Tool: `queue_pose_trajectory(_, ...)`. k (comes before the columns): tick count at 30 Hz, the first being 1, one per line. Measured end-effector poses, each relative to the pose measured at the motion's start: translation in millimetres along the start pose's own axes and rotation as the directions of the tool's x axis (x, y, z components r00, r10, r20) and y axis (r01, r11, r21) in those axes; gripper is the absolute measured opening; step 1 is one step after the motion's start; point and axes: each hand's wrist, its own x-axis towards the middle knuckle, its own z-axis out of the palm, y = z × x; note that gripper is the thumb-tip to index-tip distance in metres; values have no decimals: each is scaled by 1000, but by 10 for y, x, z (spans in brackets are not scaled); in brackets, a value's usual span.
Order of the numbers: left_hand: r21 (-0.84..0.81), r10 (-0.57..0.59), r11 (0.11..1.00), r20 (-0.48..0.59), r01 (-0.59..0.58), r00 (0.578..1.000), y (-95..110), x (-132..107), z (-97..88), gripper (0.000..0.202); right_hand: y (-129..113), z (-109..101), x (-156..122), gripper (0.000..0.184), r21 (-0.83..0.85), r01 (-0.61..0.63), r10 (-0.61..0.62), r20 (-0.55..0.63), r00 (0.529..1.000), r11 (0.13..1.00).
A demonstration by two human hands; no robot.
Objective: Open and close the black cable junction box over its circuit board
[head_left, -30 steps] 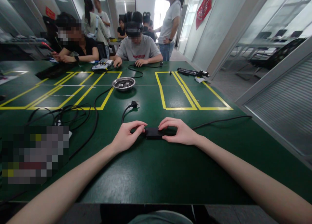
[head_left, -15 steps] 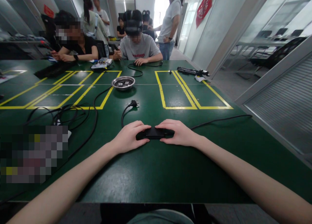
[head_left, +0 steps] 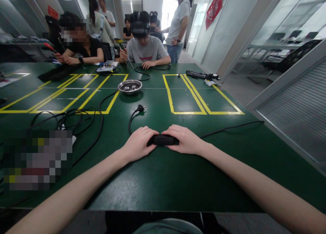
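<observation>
A flat black power adapter (head_left: 163, 140) lies on the green table (head_left: 163, 179) in front of me. My left hand (head_left: 139, 144) is wrapped round its left end and my right hand (head_left: 182, 140) round its right end; both are closed on it. One black cable runs from the adapter's left side up to a plug (head_left: 140, 108). Another cable (head_left: 229, 128) leads off to the right.
A metal bowl (head_left: 129, 86) holding small parts stands beyond the plug. Yellow tape outlines (head_left: 188, 98) mark the table. Tangled black cables (head_left: 68, 120) lie at the left. Other people sit at the far edge, with a long black tool (head_left: 201, 75) at the far right.
Both hands have closed in over the adapter, fingers curling down round its ends. The adapter has tipped up from lying flat so that its edge now faces me.
</observation>
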Motion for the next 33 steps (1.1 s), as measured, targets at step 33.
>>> queue_pose_trajectory(33, 140, 123, 983, -1, -121, 992, 27, 13, -17, 38, -43, -19, -17, 25, -101, 37, -38, -9, 999, 994)
